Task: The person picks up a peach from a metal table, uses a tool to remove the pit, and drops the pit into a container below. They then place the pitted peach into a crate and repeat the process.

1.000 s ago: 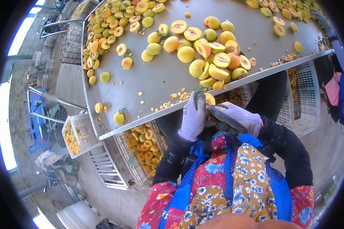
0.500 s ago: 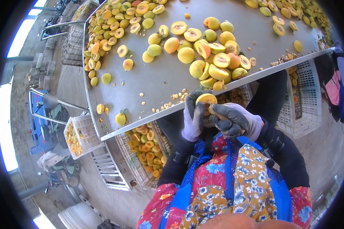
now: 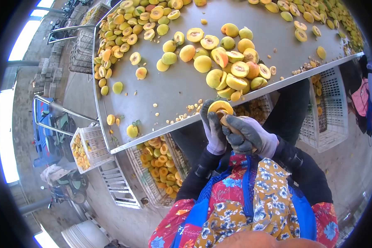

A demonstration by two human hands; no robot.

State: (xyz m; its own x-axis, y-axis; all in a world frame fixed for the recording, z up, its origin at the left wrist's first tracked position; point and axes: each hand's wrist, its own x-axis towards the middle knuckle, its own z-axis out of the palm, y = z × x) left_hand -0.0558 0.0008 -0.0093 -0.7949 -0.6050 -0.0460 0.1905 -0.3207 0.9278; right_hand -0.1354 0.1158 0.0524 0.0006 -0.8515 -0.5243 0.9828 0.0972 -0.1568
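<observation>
My left hand [image 3: 213,129], in a grey-coated glove, holds a yellow peach half [image 3: 220,106] with its cut face up, just off the table's front edge. My right hand [image 3: 250,134], gloved the same way, is closed around a slim tool with a brown handle [image 3: 232,126]. The tool's tip meets the hollow of the peach half; its exact shape is hidden by fingers and fruit. Just beyond my hands, a heap of peaches [image 3: 235,68], many cut with the stone showing, rests on the metal table [image 3: 165,93].
More peaches [image 3: 124,25] pile up at the table's left. Small stone bits [image 3: 186,113] lie along its raised front edge. Below stands a crate of hollowed halves [image 3: 159,165]; another white crate [image 3: 330,107] is at right. A smaller crate [image 3: 91,151] hangs near the left corner.
Both hands have risen slightly toward the table edge. The peach half has tipped so its hollow shows more, and the right hand's tool is now at that hollow.
</observation>
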